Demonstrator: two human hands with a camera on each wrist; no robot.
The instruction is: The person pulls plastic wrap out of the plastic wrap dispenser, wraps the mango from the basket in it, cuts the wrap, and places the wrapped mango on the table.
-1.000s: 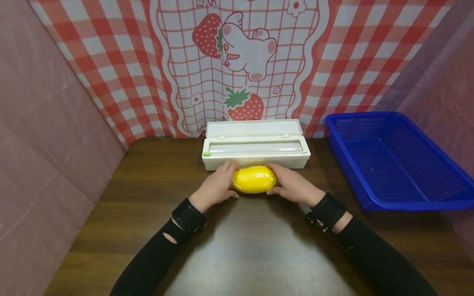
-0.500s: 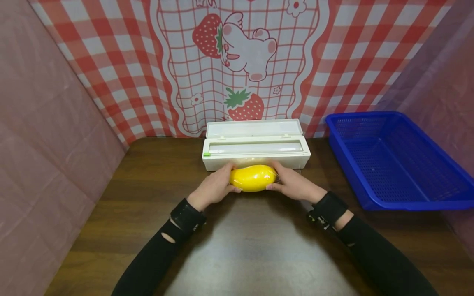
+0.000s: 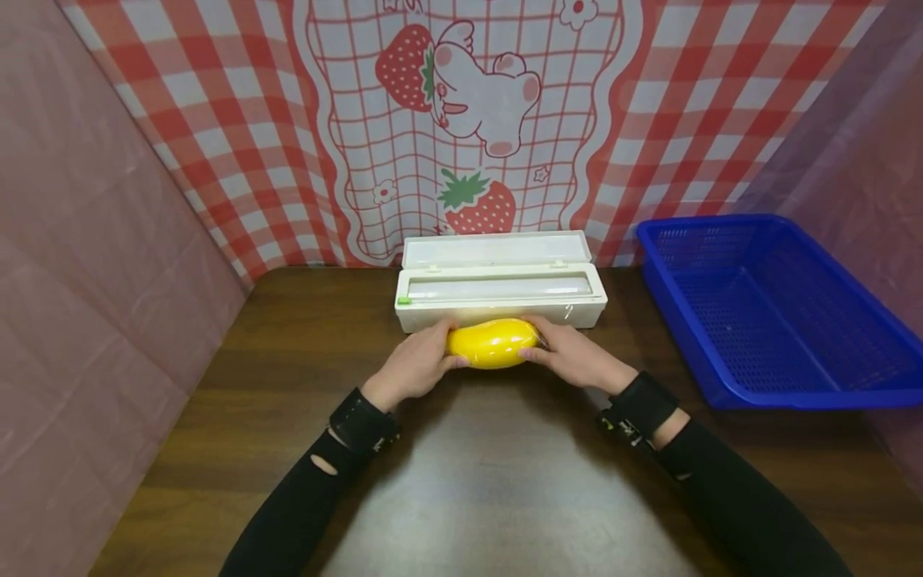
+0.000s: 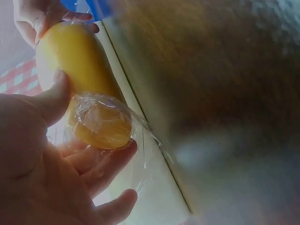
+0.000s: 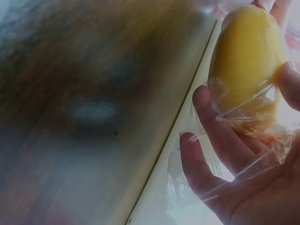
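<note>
A glossy yellow mango [image 3: 490, 343] wrapped in clear cling film [image 5: 248, 112] is held lengthwise between both hands, in front of the white cling film dispenser [image 3: 501, 312]. At its left end my left hand [image 3: 414, 361] grips it, thumb on the near face and fingers around the far side. The right hand [image 3: 577, 353] holds the other end in the same way. Loose, crinkled film gathers at both ends, as both wrist views show; on the right some of it stretches across the fingers. The dispenser's lid [image 3: 497, 250] stands open, and a green slider [image 3: 405, 300] sits at its left.
A blue plastic basket [image 3: 721, 391] stands on the right of the wooden table [image 3: 490, 481]. Behind the dispenser hangs a red-and-white checked cloth [image 3: 245, 120], with pink cloth [image 3: 94, 240] along the left side.
Both hands have raised the mango slightly and turned it a little. The thumbs have come up onto its near face. Dispenser and basket have stayed in place.
</note>
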